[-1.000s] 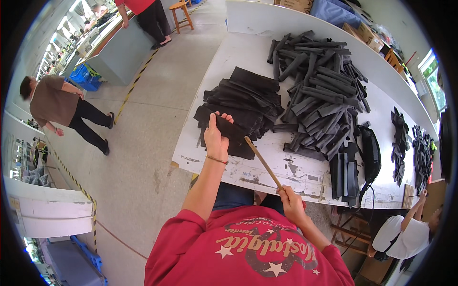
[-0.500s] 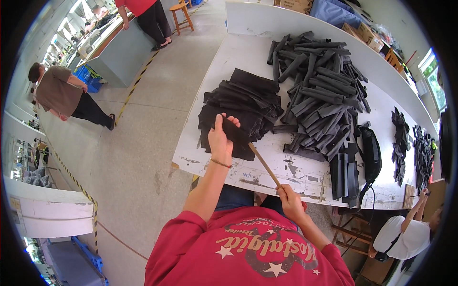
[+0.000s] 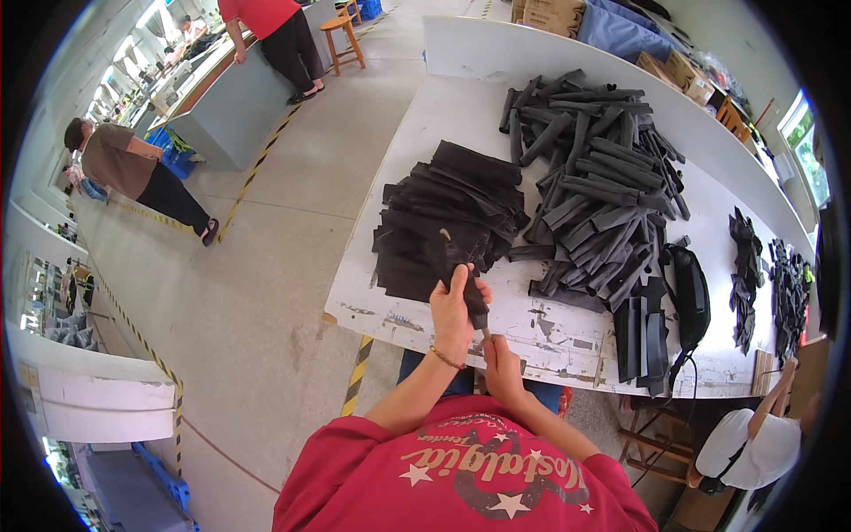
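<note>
Both hands [image 3: 474,332] on black sleeve [image 3: 459,266]

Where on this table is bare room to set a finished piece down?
Bare top shows along the near edge of the white table, between the flat black stack and the upright pieces, and at the far left corner beyond that stack. The tube pile crowds the middle; left hand and right hand fill the front.

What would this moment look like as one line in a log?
left hand: grips black flat sleeve piece on a thin wooden stick | right hand: holds the stick's lower end | flat black pile on white table
</note>
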The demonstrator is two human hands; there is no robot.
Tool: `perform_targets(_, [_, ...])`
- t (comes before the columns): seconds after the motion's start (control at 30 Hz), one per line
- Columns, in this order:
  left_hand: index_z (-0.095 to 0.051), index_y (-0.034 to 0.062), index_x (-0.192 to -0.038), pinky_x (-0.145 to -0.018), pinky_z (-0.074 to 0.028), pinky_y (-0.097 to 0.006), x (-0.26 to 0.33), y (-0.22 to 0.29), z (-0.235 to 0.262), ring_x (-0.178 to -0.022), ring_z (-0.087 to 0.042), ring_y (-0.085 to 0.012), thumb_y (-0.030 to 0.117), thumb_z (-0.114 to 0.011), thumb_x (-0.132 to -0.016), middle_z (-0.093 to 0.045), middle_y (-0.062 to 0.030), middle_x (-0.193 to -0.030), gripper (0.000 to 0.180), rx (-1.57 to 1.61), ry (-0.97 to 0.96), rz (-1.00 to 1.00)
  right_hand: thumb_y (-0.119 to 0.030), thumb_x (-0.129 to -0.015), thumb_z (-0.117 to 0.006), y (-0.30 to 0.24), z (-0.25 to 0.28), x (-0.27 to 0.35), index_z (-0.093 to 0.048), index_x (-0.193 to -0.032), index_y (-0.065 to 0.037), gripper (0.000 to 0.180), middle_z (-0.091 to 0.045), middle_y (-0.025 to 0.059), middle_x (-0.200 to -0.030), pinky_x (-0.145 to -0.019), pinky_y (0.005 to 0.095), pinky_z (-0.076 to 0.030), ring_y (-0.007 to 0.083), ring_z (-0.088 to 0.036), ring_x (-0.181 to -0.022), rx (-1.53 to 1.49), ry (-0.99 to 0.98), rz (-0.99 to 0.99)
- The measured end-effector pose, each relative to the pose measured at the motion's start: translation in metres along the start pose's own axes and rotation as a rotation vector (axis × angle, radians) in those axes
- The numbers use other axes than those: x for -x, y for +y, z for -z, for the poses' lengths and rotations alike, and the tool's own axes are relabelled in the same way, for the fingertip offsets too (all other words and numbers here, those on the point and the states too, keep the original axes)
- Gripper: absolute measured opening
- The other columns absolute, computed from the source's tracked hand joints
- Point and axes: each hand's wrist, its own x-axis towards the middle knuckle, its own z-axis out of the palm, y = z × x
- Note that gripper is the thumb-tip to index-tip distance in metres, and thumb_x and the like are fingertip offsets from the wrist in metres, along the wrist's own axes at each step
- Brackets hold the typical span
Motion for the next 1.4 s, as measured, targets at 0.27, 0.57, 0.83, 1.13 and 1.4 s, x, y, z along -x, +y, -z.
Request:
perform_targets(0.27, [-0.061, 0.0027, -0.083, -0.039, -0.037, -0.02, -0.018, 0.018, 0.0, -0.045, -0.051, -0.0105, 0.022, -0.064, -0.088, -0.057, -0.0041, -0.06, 0.02, -0.171, 0.127, -0.099, -0.019, -0.095, -0.047, 0.011, 0.022, 0.035, -0.044, -0.1, -0.004, 0.016, -0.057, 0.0301, -0.074, -0.057, 0.0543, -0.041, 0.0492, -0.056, -0.073, 0.064, -0.205, -0.07])
perform_targets(0.57, [-0.058, 0.0062, -0.078, -0.031, -0.018, -0.022, -0.029, 0.007, 0.003, -0.032, -0.03, -0.0063, 0.029, -0.061, -0.09, -0.038, 0.003, -0.045, 0.026, -0.025, 0.083, 0.001, -0.023, -0.095, -0.048, 0.008, 0.117, 0.088, -0.053, -0.1, -0.005, 0.019, -0.056, 0.0194, -0.068, -0.055, 0.0383, -0.043, 0.0338, -0.058, -0.061, -0.01, -0.463, -0.341])
perform_targets(0.83, [-0.058, 0.0041, -0.082, -0.042, -0.035, -0.023, -0.027, -0.013, 0.004, -0.048, -0.047, -0.0093, 0.036, -0.056, -0.092, -0.049, -0.001, -0.059, 0.034, -0.262, 0.015, -0.043, -0.02, -0.094, -0.05, -0.012, 0.139, 0.083, -0.055, -0.092, -0.002, 0.018, -0.053, 0.0134, -0.062, -0.054, 0.0346, -0.041, 0.0212, -0.051, -0.056, 0.155, -0.297, -0.22])
perform_targets(1.13, [-0.056, 0.0053, -0.09, -0.041, -0.035, -0.023, -0.005, -0.004, 0.024, -0.049, -0.046, -0.0072, 0.028, -0.06, -0.09, -0.046, 0.0015, -0.062, 0.023, -0.061, -0.159, 0.279, -0.02, -0.094, -0.049, -0.01, 0.123, 0.061, -0.056, -0.091, -0.001, 0.02, -0.051, 0.0112, -0.06, -0.054, 0.033, -0.041, 0.02, -0.051, -0.056, 0.133, -0.377, -0.288])
perform_targets(1.4, [-0.057, 0.0083, -0.092, -0.035, -0.02, -0.021, -0.049, 0.04, 0.015, -0.037, -0.024, -0.0029, 0.019, -0.054, -0.094, -0.03, 0.0072, -0.051, 0.012, 0.033, -0.034, 0.087, -0.023, -0.094, -0.054, 0.003, 0.182, 0.099, -0.056, -0.089, -0.006, 0.018, -0.048, -0.0013, -0.066, -0.05, 0.0257, -0.037, 0.0083, -0.046, -0.056, -0.449, -0.738, -0.827])
